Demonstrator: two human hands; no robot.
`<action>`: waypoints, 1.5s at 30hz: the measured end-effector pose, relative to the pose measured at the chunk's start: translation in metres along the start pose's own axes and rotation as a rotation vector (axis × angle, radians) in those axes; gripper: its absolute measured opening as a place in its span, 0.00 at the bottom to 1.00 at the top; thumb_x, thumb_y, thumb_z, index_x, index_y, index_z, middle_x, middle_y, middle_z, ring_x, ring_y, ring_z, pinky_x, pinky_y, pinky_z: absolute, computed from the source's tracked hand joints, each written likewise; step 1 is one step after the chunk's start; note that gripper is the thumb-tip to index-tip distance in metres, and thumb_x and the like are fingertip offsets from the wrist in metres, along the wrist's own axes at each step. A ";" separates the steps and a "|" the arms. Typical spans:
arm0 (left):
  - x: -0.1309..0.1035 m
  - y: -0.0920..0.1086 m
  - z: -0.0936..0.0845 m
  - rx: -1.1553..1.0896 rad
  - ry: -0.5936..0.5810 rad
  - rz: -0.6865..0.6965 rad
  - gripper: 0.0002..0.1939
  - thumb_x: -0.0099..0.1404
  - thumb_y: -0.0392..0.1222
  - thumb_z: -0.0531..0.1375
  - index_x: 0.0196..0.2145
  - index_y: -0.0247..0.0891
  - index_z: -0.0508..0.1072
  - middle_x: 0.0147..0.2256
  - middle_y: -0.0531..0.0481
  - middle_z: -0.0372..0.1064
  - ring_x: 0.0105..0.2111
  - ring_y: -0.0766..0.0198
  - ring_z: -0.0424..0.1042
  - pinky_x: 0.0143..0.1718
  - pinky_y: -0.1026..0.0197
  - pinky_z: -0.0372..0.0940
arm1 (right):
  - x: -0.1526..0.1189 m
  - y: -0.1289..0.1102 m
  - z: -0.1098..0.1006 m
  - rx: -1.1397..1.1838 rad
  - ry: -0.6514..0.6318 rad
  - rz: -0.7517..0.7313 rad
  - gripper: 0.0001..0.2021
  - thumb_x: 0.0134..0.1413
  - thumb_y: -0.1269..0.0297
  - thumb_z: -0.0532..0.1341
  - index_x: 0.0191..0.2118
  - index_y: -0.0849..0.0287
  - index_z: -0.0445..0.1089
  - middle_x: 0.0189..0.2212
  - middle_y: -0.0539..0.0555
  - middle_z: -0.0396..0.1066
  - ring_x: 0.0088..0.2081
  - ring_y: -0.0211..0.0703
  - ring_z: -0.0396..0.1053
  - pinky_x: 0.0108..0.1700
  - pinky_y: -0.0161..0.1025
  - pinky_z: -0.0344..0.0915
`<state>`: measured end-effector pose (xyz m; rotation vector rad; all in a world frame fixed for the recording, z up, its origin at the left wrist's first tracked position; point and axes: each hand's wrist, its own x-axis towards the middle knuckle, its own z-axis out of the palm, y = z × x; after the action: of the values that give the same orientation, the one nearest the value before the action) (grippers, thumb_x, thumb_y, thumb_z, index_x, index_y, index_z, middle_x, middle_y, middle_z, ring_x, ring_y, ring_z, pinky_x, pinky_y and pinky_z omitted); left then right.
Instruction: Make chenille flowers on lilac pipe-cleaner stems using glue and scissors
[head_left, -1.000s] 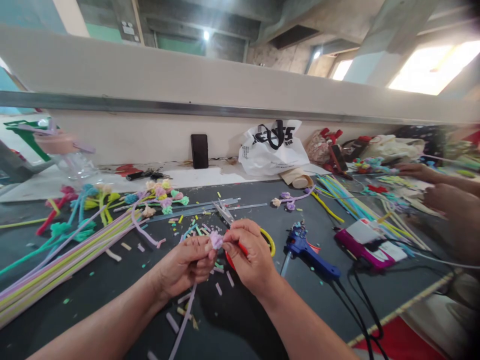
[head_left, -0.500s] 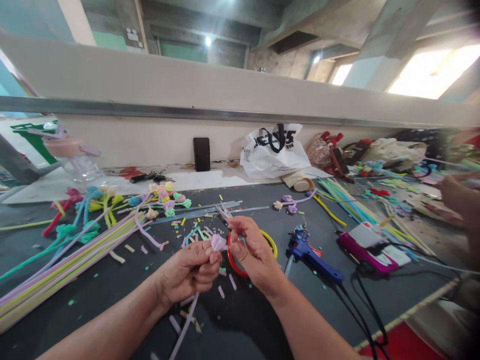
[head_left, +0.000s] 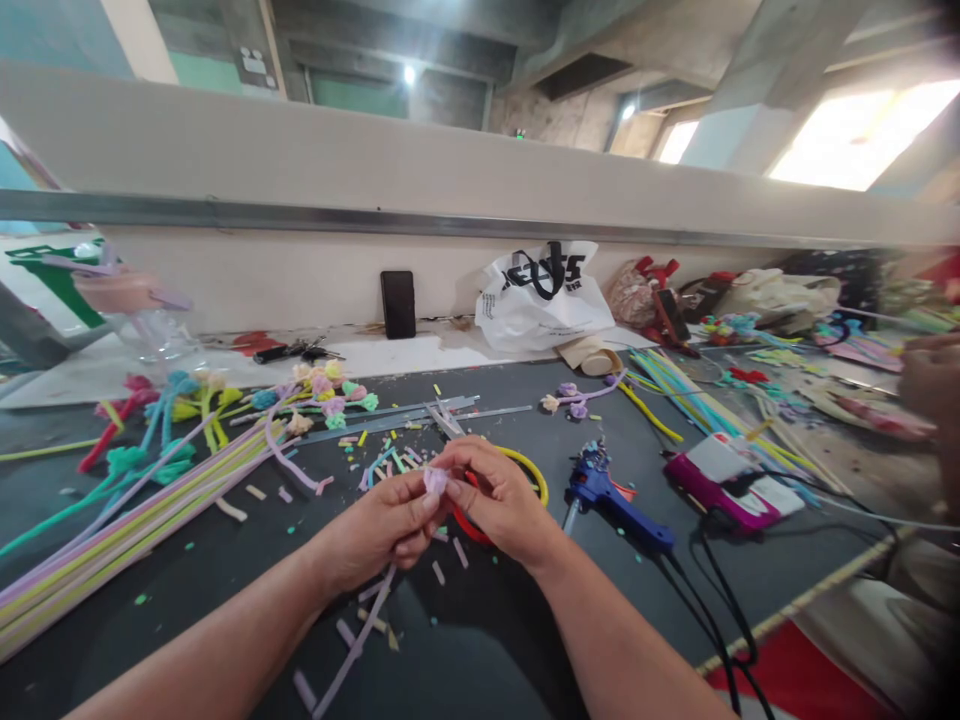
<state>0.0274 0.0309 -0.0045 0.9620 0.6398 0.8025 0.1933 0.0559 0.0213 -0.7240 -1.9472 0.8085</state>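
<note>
A small lilac fuzzy flower (head_left: 434, 482) is between my hands in the middle. My left hand (head_left: 382, 530) is closed, pinching it at its base, and its lilac pipe-cleaner stem (head_left: 360, 645) hangs down below that hand toward me. The fingers of my right hand (head_left: 499, 505) are pressed together on the flower's right side; exactly which petal they grip is partly hidden. Behind my right hand lie scissors (head_left: 541, 478) with red and yellow handles, blades pointing away. Short lilac and cream offcuts (head_left: 439, 573) are scattered around and beneath the hands.
Pipe-cleaner bundles lie left (head_left: 150, 505) and right (head_left: 694, 400), with finished flowers (head_left: 330, 390) at the back. A blue glue gun (head_left: 626, 512) and a magenta-and-white device (head_left: 731, 490) with cables sit right. A phone (head_left: 398, 304) leans on the wall; another person's hand (head_left: 934, 375) is far right.
My right hand has moved left and its fingers have closed on the flower. The flower sits slightly higher, more covered by fingers. The view has shifted a little.
</note>
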 end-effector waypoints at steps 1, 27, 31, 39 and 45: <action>0.001 -0.001 0.001 0.010 0.025 0.015 0.10 0.61 0.47 0.55 0.33 0.38 0.62 0.23 0.58 0.54 0.13 0.80 0.45 0.13 0.71 0.40 | 0.000 0.000 0.000 -0.005 0.000 0.002 0.06 0.52 0.68 0.58 0.37 0.57 0.69 0.35 0.53 0.66 0.39 0.41 0.65 0.44 0.39 0.63; 0.005 -0.002 0.002 0.052 0.201 0.111 0.13 0.57 0.47 0.59 0.27 0.32 0.68 0.20 0.58 0.56 0.14 0.80 0.47 0.16 0.69 0.40 | -0.002 -0.007 -0.001 -0.246 0.135 -0.122 0.04 0.50 0.72 0.55 0.31 0.59 0.66 0.28 0.52 0.67 0.33 0.40 0.65 0.37 0.38 0.62; 0.007 -0.005 0.002 0.150 0.267 0.137 0.14 0.55 0.49 0.60 0.25 0.33 0.66 0.18 0.59 0.55 0.14 0.79 0.48 0.16 0.69 0.42 | -0.003 -0.005 0.000 -0.299 0.154 -0.129 0.04 0.50 0.72 0.56 0.30 0.58 0.66 0.28 0.53 0.68 0.33 0.41 0.66 0.38 0.39 0.62; 0.009 -0.005 0.003 0.192 0.299 0.171 0.16 0.55 0.51 0.59 0.23 0.34 0.64 0.17 0.59 0.54 0.14 0.78 0.47 0.16 0.69 0.42 | -0.007 -0.001 0.005 -0.365 0.127 -0.109 0.05 0.50 0.73 0.55 0.31 0.57 0.65 0.28 0.52 0.67 0.33 0.41 0.65 0.39 0.40 0.61; 0.009 -0.006 0.003 0.219 0.306 0.176 0.18 0.54 0.52 0.59 0.20 0.35 0.61 0.15 0.60 0.51 0.13 0.77 0.47 0.15 0.69 0.43 | -0.006 -0.001 0.007 -0.378 0.106 -0.056 0.04 0.47 0.73 0.57 0.30 0.57 0.64 0.26 0.50 0.65 0.30 0.39 0.63 0.37 0.38 0.60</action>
<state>0.0369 0.0350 -0.0092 1.1151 0.9308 1.0641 0.1897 0.0488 0.0160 -0.9083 -2.0356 0.3606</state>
